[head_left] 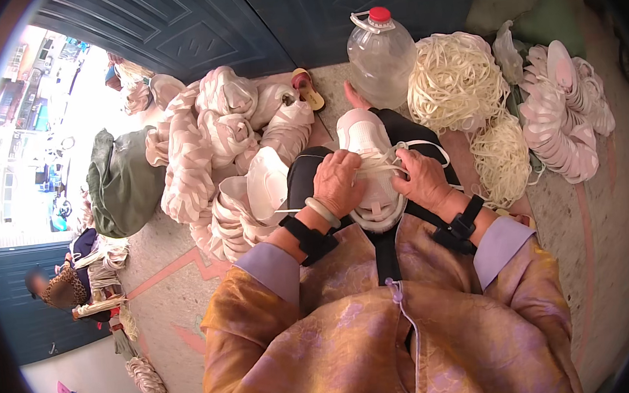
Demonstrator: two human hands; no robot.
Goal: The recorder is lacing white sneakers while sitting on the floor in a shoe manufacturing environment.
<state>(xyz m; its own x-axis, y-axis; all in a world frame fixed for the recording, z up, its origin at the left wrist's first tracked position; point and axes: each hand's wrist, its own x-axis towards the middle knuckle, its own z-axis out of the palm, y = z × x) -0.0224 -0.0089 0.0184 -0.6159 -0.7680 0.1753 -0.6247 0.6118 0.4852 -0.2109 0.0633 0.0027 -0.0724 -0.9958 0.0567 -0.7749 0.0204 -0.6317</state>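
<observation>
A pale pinkish-white sneaker upper [365, 132] lies across my lap, its toe pointing away from me and its heel collar toward my belly. My left hand [338, 183] presses on the left side of its lace opening, fingers curled in around a flat white shoelace. My right hand [424, 177] pinches the shoelace [428, 142] at the right edge of the opening. One end of the lace loops out to the right over my dark trouser leg. The fingertips of both hands are partly hidden.
Stacked shoe uppers [210, 142] pile up at my left, beside a green sack [125, 182]. To the right lie heaps of cream laces [457, 82] and another stack of uppers [563, 114]. A clear jug [381, 62] with a red cap stands ahead. Far left, another person [67, 286] sits.
</observation>
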